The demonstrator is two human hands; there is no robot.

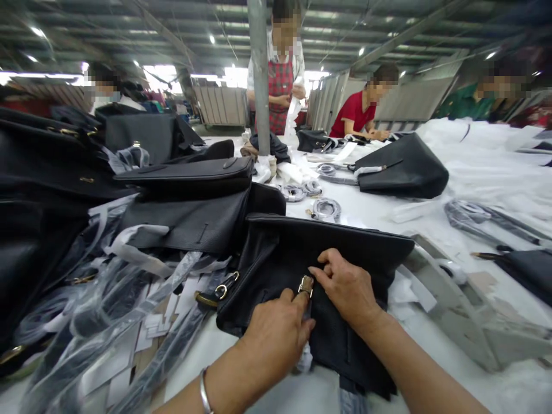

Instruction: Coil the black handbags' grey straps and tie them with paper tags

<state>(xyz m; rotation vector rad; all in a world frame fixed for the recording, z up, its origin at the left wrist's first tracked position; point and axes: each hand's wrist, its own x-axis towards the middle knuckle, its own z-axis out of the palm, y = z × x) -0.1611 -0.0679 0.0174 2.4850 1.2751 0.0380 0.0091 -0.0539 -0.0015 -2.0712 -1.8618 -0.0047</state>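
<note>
A black leather handbag [345, 241] lies on the white table in front of me, with a small gold clasp [306, 285] on its front. My left hand [278, 328] is closed, its fingertips at the lower edge of the clasp. Beneath that hand a bit of clear plastic wrap [305, 359] shows. On the clasp's upper right, my right hand [347, 282] rests with fingers curled and thumb close to the index finger; whatever they pinch is too small to make out. A gold ring [221, 291] and a zipper end hang at the bag's left side.
More black bags [185, 213] pile up at the left, beside plastic-wrapped straps [107, 305]. A grey tape dispenser [470, 305] stands at the right. Coiled wrapped straps [326, 210] and another bag [403, 169] lie farther back. Past a grey post [259, 75], several people work.
</note>
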